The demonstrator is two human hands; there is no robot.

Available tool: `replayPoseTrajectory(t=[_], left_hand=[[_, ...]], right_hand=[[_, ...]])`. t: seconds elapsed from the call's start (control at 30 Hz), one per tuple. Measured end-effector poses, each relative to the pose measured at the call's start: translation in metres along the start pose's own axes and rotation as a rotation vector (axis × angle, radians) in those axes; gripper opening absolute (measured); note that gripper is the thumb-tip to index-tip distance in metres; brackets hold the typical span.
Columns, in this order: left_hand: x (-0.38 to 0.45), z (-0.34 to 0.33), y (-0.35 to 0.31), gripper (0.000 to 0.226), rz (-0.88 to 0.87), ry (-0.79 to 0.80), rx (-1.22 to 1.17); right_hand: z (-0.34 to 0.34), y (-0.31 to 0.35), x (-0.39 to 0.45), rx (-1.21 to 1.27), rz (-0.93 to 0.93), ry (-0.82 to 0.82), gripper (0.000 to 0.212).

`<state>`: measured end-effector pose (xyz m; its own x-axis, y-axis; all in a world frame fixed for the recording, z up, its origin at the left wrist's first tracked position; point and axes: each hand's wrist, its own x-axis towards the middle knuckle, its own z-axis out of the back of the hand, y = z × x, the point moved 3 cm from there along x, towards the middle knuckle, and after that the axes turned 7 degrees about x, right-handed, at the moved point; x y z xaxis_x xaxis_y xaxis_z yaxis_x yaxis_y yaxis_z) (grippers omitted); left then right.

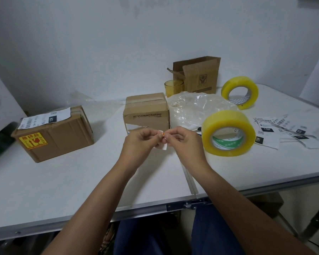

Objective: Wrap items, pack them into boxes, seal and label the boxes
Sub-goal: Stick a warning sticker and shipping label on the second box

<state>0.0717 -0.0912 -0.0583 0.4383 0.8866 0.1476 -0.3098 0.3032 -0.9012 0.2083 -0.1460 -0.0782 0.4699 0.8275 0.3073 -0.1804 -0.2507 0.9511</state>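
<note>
Centrally, I see the left hand [140,139] and right hand [182,138] both pinching a small white sticker [162,144] above the tabletop [81,181], just before the sealed box [146,112]; a labelled box [53,131] sits left, tape rolls [228,132] right

- We have one view only, from a wide-angle camera worn on the head, so no second view shares any part of the scene.
- We look forward and down over the white table [81,181], whose near edge crosses the lower frame, with both forearms reaching in from the bottom.
- The wall [99,43] behind the table fills the top.
- Straight edges bow near the corners.
</note>
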Motion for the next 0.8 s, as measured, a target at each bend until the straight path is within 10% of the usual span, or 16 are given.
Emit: replayPoseTrajectory(t=[0.8], left_hand=[[0.0,0.001,0.001,0.013,-0.036,-0.059,0.177]], right_hand=[[0.001,0.007,0.003,-0.097,0.05,0.106,0.011]])
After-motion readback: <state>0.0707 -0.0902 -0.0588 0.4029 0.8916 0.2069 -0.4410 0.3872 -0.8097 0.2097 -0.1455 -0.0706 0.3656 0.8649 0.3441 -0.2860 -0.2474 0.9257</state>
